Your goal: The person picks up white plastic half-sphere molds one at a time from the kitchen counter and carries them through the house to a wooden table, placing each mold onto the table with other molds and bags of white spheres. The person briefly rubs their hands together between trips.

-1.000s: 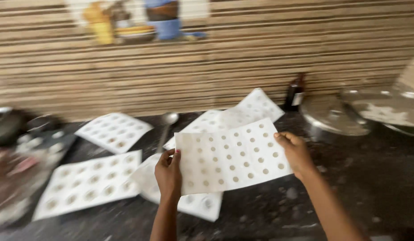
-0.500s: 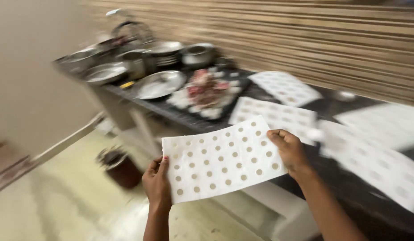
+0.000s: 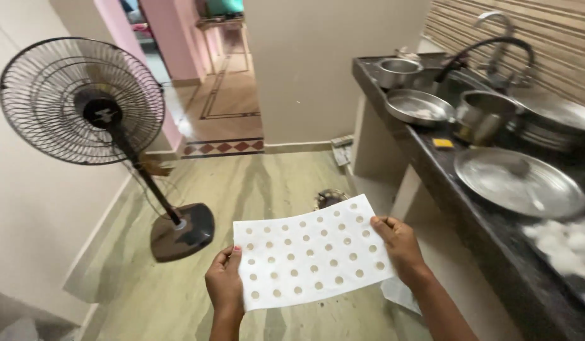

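Both hands out in front, forearms reaching up from the bottom edge. Left hand (image 3: 224, 285) pinches the lower left edge of a white sheet (image 3: 311, 252) dotted with rows of small tan discs, thumb on top. Right hand (image 3: 401, 247) grips the sheet's right edge, fingers curled under. Sheet held flat, slightly tilted, above the pale marbled floor (image 3: 254, 183). Pedestal fan (image 3: 84, 101) stands left. Dark counter (image 3: 494, 252) right, bearing steel plates (image 3: 518, 183).

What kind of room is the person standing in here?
Most likely a home kitchen: a dark counter carries steel plates and pots beside a sink tap, and a pedestal fan stands on the tiled floor. Both hands hold a white dotted sheet.
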